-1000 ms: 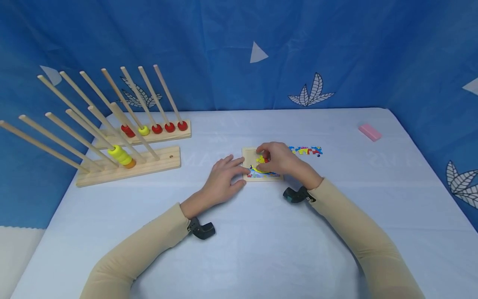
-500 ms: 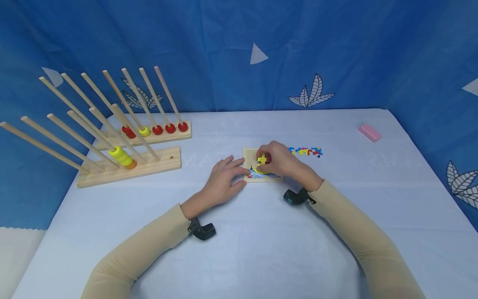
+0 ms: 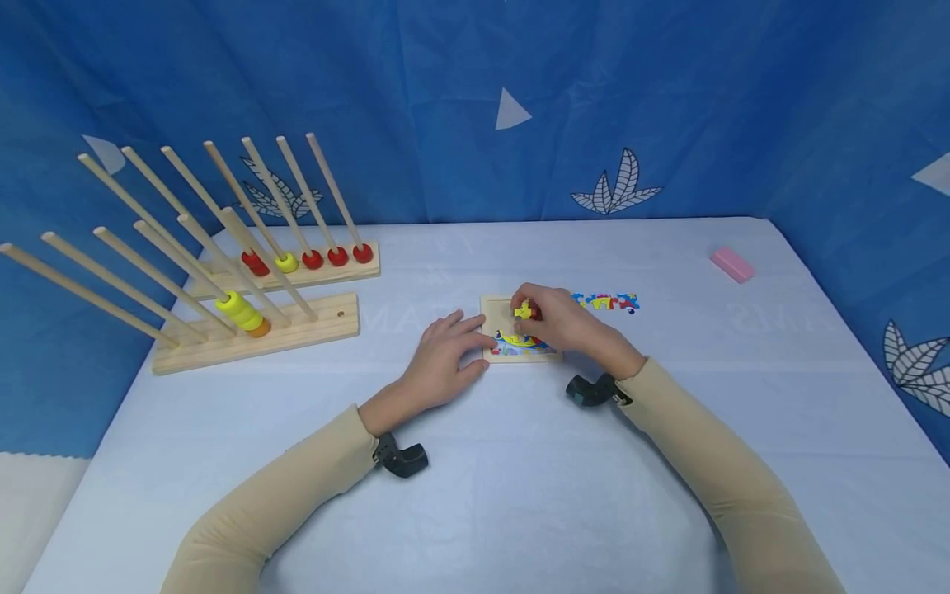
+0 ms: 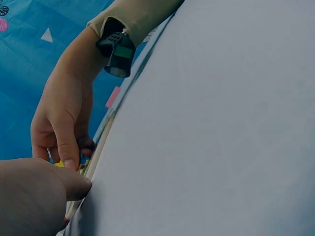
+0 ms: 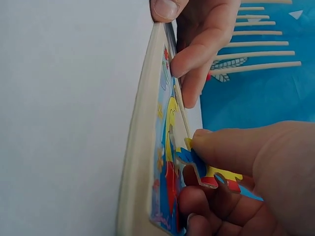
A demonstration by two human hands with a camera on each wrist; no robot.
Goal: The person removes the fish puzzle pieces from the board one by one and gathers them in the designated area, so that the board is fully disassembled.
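Observation:
A small jigsaw in a shallow wooden tray (image 3: 496,304) lies mid-table, its near part filled with a colourful picture (image 3: 515,347). My right hand (image 3: 558,318) pinches a puzzle piece (image 5: 211,173), coloured blue, yellow and red, between thumb and fingers. In the right wrist view that piece is tilted above the picture, close to the laid pieces. My left hand (image 3: 444,360) rests at the tray's left side with fingers spread and fairly straight. Its thumb (image 5: 165,9) touches the wooden rim, and a finger reaches over the tray. The right hand hides part of the tray.
Several loose puzzle pieces (image 3: 604,302) lie in a row behind the right hand. Two wooden peg stands, a near one (image 3: 326,318) and a far one (image 3: 369,264), carry coloured beads at left. A pink block (image 3: 732,264) lies far right, before a blue curtain (image 3: 445,107).
My right fingers have turned and tilted the puzzle piece over the tray, with the hand shifting very slightly. My left hand keeps its place at the tray.

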